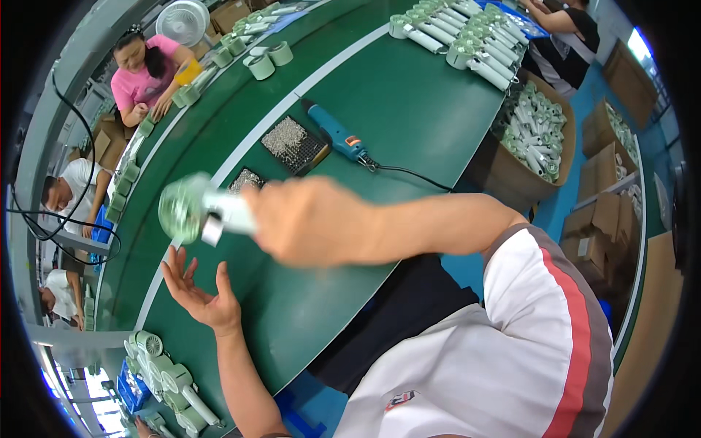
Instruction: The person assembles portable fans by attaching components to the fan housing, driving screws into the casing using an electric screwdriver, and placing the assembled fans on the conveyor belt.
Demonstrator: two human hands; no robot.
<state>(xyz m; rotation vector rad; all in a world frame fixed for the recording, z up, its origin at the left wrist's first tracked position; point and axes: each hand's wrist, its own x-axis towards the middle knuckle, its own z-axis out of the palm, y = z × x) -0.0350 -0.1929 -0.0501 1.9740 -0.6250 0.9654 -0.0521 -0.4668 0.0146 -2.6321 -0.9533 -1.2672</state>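
Observation:
My right hand [314,219], blurred by motion, is wrapped round the white handle of a small handheld fan [182,208]. The fan's round, pale green head points left, and a small white tab hangs by its neck. Just below the head, my left hand [208,292] is empty, with its fingers spread and palm turned up, apart from the fan. Beyond my right wrist lies a black tray [315,155] of small metal screws. A second screw tray [247,177] is partly hidden behind the fan and hand. A blue electric screwdriver [336,131] rests beside the trays, its cord running right.
Rows of similar fans [467,44] lie at the far right of the green table [409,95]. More fans [168,376] are piled at the lower left. A cardboard box [562,157] of parts stands right. Co-workers sit across the belt, where green cylindrical housings [259,66] stand.

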